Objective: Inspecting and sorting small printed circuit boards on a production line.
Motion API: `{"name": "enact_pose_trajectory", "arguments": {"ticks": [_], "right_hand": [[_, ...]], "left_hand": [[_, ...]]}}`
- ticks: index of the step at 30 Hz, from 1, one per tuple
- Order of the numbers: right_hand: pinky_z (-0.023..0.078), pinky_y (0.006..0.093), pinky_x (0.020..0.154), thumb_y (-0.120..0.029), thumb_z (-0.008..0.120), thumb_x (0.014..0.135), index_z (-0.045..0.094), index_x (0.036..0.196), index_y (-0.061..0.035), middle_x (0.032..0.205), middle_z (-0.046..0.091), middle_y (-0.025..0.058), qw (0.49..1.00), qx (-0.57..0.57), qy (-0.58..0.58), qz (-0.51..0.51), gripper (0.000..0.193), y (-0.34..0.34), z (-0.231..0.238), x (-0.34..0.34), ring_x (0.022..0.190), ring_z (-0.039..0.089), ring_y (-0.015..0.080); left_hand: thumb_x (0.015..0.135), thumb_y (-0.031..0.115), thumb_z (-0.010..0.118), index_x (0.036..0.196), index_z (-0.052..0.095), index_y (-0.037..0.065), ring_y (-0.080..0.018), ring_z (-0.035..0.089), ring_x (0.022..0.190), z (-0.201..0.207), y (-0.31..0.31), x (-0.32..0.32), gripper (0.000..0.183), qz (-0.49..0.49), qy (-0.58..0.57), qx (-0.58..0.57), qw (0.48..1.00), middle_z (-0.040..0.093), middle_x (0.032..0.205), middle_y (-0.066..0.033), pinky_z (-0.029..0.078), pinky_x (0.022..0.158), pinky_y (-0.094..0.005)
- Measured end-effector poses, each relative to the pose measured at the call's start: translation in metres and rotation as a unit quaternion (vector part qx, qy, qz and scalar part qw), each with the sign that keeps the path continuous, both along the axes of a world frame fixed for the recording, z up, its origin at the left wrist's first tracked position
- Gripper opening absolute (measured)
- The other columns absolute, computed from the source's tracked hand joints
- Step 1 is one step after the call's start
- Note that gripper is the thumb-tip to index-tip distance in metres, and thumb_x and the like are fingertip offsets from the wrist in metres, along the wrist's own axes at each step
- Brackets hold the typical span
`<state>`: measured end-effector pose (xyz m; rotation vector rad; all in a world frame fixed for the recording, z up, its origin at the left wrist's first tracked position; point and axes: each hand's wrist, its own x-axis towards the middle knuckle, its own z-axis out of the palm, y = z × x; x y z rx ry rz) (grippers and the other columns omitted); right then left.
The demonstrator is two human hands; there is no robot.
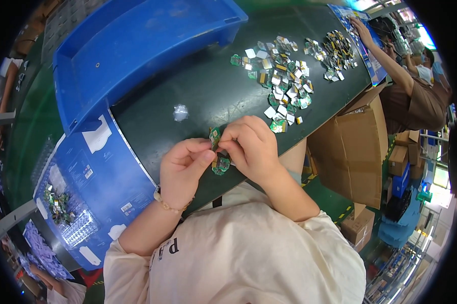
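Between the fingertips of both hands is a small green circuit board (215,136), held up over the near edge of the dark green table (162,134). My left hand (185,164) pinches it from the left with thumb and forefinger. From the other side my right hand (251,147) grips it, its fingers curled. Just below the fingertips a second green circuit board (220,166) shows, partly hidden by my left hand; whether it touches the first I cannot tell. Further off, a small clear plastic piece (180,112) lies on the table.
Many small boards with white and gold parts form a loose pile (289,83) at right. A blue bin (137,50) stands at far left, above a blue printed sheet (112,177) with a clear tray (79,228). Beside the table is a cardboard box (347,152); a co-worker (415,96) reaches in beyond.
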<state>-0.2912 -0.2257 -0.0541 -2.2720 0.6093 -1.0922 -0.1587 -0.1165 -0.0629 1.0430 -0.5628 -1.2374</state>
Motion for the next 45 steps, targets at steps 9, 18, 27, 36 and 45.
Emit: {"name": "enact_pose_trajectory", "arguments": {"ticks": [9, 18, 27, 36, 45], "right_hand": [[0.043, 0.0321, 0.06, -0.003, 0.069, 0.068, 0.056, 0.079, -0.0064, 0.076, 0.058, 0.0069, 1.0, 0.004, -0.021, 0.021, 0.017, 0.003, 0.005, -0.001, 0.067, 0.055, 0.0237], [0.043, 0.0298, 0.059, -0.012, 0.076, 0.063, 0.069, 0.094, -0.0083, 0.083, 0.062, 0.0041, 0.995, -0.092, -0.003, -0.024, 0.033, 0.004, 0.006, 0.0, 0.067, 0.055, 0.0205], [0.045, 0.0301, 0.064, -0.004, 0.068, 0.065, 0.066, 0.101, -0.0054, 0.096, 0.066, 0.0046, 0.994, -0.1, 0.029, -0.038, 0.035, 0.018, 0.006, 0.009, 0.072, 0.058, 0.0212], [0.046, 0.0291, 0.066, -0.001, 0.067, 0.065, 0.066, 0.1, -0.0065, 0.101, 0.066, 0.0066, 0.995, -0.098, 0.02, -0.019, 0.035, 0.016, 0.002, 0.007, 0.075, 0.061, 0.0212], [0.046, 0.0287, 0.064, -0.002, 0.068, 0.066, 0.067, 0.1, -0.0065, 0.098, 0.066, 0.0073, 0.995, -0.095, 0.03, -0.026, 0.034, 0.014, 0.006, 0.007, 0.074, 0.062, 0.0211]], "left_hand": [[0.09, 0.002, 0.055, 0.108, 0.055, 0.0, -0.0173, 0.061, 0.098, 0.007, -0.007, 0.0, 0.018, 0.012, 0.145, 0.013, 0.989, 0.062, 0.105, -0.0093, 0.051, 0.083, -0.0257], [0.09, 0.013, 0.058, 0.122, 0.049, 0.006, -0.0172, 0.059, 0.103, -0.001, -0.002, 0.006, 0.034, -0.048, 0.174, 0.003, 0.984, 0.056, 0.12, -0.0082, 0.051, 0.088, -0.0289], [0.09, 0.012, 0.058, 0.122, 0.047, 0.006, -0.0185, 0.055, 0.109, -0.007, -0.003, 0.004, 0.034, 0.013, 0.172, -0.019, 0.985, 0.053, 0.123, -0.0078, 0.048, 0.092, -0.033], [0.089, 0.004, 0.056, 0.116, 0.056, 0.003, -0.0184, 0.06, 0.103, -0.002, -0.005, 0.005, 0.027, 0.031, 0.218, -0.011, 0.976, 0.061, 0.114, -0.0093, 0.051, 0.087, -0.0287], [0.089, 0.003, 0.056, 0.112, 0.058, 0.003, -0.0211, 0.061, 0.103, -0.004, -0.002, 0.003, 0.023, 0.041, 0.208, -0.022, 0.977, 0.061, 0.114, -0.0104, 0.052, 0.086, -0.028]]}}
